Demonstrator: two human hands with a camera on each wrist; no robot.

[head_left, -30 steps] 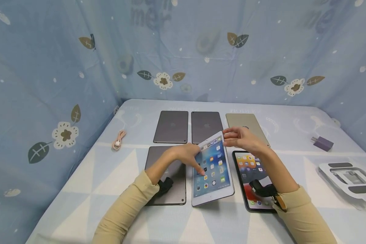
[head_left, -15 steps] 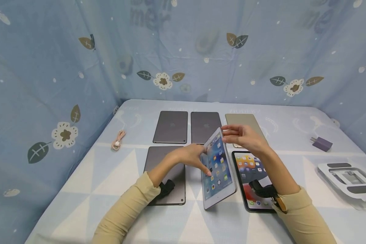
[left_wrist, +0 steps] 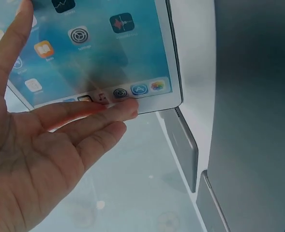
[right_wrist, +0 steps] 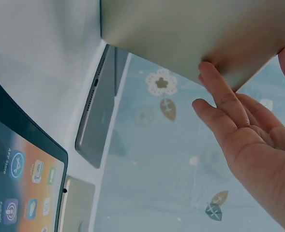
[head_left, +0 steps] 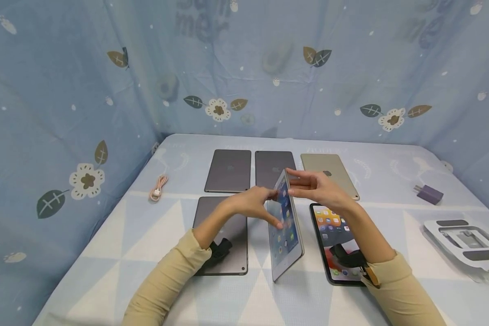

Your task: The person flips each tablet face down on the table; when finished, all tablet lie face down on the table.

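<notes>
A white-fronted tablet (head_left: pixel 283 231) with a lit icon screen stands tilted on edge between the two hands, its screen towards the left. My left hand (head_left: pixel 250 202) touches the screen side: the thumb lies on the glass and the other fingers, fairly straight, lie across the far end in the left wrist view. My right hand (head_left: pixel 319 188) holds the far corner, fingertips against the gold back (right_wrist: pixel 181 38) and thumb at the side edge. A dark-framed tablet (head_left: pixel 330 226), screen lit, lies under the right forearm. Below the left forearm is a grey tablet (head_left: pixel 238 253), back up.
Two grey tablets, one at the left (head_left: pixel 228 171) and one beside it (head_left: pixel 270 165), and a gold tablet (head_left: pixel 334 174) lie face down behind. A pink coiled cable (head_left: pixel 158 188) lies left. To the right are a purple charger plug (head_left: pixel 429 194) and a white folding stand (head_left: pixel 468 242).
The white-fronted tablet has turned to a steeper, more edge-on tilt. Both hands have moved with it, the right hand shifting slightly left.
</notes>
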